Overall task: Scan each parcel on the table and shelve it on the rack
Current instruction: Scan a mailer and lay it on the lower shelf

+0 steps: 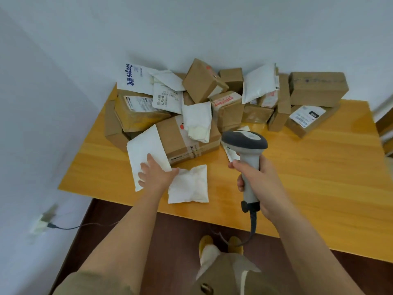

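Note:
A heap of cardboard boxes and white mailer bags covers the back of the wooden table (297,188). My left hand (155,174) lies with spread fingers on a flat white mailer (146,150) that leans against a taped brown box (187,137). A crumpled white pouch (189,185) lies just right of that hand near the table's front edge. My right hand (261,184) grips the handle of a grey and white barcode scanner (246,150), its head pointing toward the pile. Its cable hangs down toward the floor.
White walls close in at the back and left. A wall socket (40,223) with a plugged cable sits low on the left wall. More boxes (316,88) stack at the back right. Dark floor and my feet (221,244) show below the table edge.

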The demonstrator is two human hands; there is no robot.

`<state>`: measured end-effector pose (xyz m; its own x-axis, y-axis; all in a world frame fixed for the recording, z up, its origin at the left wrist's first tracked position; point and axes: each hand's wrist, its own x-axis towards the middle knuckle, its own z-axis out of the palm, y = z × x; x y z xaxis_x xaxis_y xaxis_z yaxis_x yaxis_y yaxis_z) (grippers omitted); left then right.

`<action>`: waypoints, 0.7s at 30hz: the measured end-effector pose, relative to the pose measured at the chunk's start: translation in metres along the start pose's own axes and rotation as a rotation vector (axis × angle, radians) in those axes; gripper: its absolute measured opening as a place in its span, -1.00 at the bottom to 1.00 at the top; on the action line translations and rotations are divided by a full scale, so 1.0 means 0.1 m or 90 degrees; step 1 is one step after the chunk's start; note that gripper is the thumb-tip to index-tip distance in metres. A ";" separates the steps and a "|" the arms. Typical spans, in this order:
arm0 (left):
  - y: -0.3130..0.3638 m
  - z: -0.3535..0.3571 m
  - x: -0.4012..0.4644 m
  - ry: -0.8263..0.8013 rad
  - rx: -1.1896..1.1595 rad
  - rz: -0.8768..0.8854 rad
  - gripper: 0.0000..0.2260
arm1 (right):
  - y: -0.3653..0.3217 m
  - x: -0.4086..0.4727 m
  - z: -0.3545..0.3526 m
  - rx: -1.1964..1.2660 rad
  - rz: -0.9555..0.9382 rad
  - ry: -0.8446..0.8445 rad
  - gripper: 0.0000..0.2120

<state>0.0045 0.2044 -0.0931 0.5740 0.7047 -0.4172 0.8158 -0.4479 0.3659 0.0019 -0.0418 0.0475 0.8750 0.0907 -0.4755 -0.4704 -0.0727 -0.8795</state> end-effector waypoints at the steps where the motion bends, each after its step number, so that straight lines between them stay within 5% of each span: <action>1: 0.01 0.04 0.03 0.007 0.018 -0.004 -0.04 | 0.00 0.03 0.02 0.003 0.006 0.007 -0.88; 13: 0.03 0.08 -0.04 0.122 -0.081 0.018 -0.41 | -0.09 0.20 0.00 0.012 0.012 0.011 -0.89; 21: 0.15 0.11 -0.87 0.383 -0.293 0.150 -0.69 | -0.07 0.20 -0.69 0.017 -0.016 -0.085 -0.89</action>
<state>-0.0329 0.1299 -0.0607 0.4841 0.8546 0.1878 0.4906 -0.4428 0.7505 0.0304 -0.1079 0.0458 0.8644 0.2237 -0.4502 -0.4529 -0.0424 -0.8906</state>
